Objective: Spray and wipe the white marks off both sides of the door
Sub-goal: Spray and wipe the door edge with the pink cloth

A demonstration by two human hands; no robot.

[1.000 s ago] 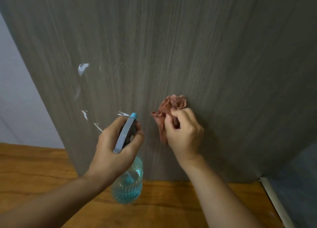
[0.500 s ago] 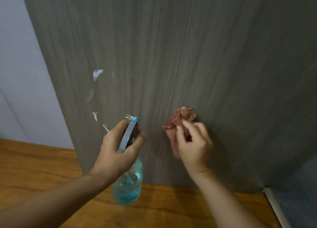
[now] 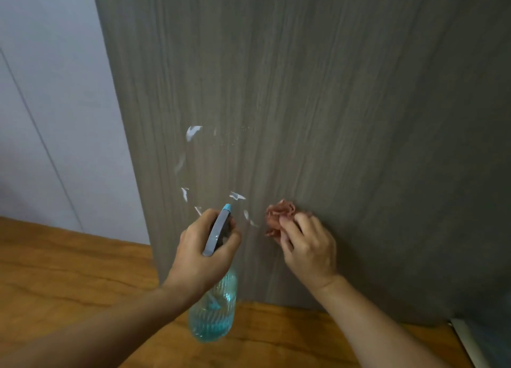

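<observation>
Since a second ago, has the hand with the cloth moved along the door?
Yes. The right hand with the cloth has shifted left toward the white marks, judged against those marks on the door.

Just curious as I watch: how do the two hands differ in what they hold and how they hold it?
The left hand wraps a clear spray bottle of blue liquid, nozzle aimed at the door; the right hand bunches a reddish cloth against the door. Both are near the white marks.
</observation>
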